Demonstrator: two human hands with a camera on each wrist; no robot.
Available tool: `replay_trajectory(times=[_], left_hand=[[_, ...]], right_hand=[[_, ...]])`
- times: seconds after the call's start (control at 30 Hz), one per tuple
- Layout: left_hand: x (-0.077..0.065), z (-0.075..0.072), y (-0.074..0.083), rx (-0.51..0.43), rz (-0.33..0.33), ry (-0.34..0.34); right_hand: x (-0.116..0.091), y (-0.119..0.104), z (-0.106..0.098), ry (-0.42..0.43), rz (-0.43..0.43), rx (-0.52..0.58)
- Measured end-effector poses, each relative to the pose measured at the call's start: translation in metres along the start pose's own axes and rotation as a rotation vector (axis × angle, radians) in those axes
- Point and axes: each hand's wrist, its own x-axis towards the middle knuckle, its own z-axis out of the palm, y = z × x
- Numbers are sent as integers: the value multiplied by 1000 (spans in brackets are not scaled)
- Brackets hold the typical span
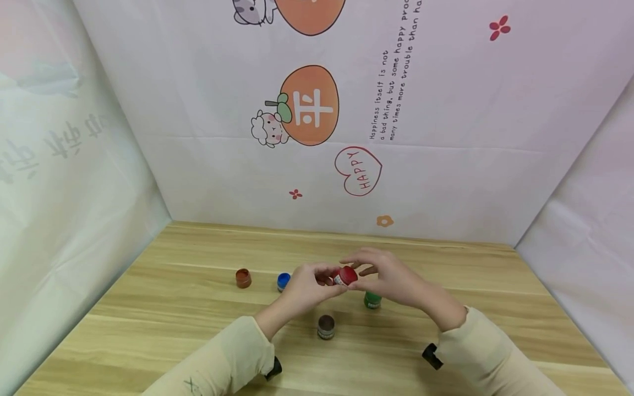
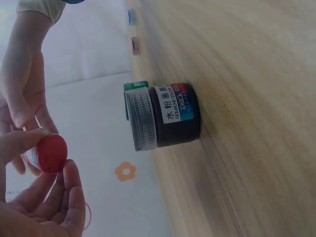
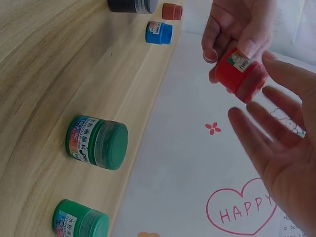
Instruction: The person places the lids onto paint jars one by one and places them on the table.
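Observation:
In the head view my left hand [image 1: 304,286] holds a red gouache paint jar [image 1: 345,275] above the table, tilted with its lid end toward the right hand. The left thumb and fingers grip the jar's body, as the right wrist view shows on the red jar [image 3: 238,71]. Close to the lid is my right hand [image 1: 393,278], its fingers spread and loosely bent around that end without closing on it. A green jar [image 1: 372,300] stands below the right hand, partly covered by it. Beside the left hand is a blue jar [image 1: 283,281].
A reddish-brown jar [image 1: 243,278] stands at the left, and a dark jar [image 1: 326,327] nearer the front. The right wrist view shows two green jars, the larger-looking one [image 3: 96,142] and another [image 3: 80,219]. White printed sheets enclose the wooden table [image 1: 163,330] behind and on both sides.

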Motion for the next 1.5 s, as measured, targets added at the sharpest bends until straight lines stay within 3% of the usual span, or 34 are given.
replay_trajectory(times=[0.2, 0.5, 0.87, 1.5], left_hand=[[1, -1, -2, -11, -14, -9], [-1, 2, 0, 1, -9, 14], [-1, 1, -6, -5, -15, 7], [-7, -6, -5, 34, -28, 28]], right_hand=[[0, 2, -2, -36, -44, 60], [0, -3, 2, 9, 46, 14], [-1, 2, 3, -37, -50, 31], [3, -4, 13, -23, 2, 16]])
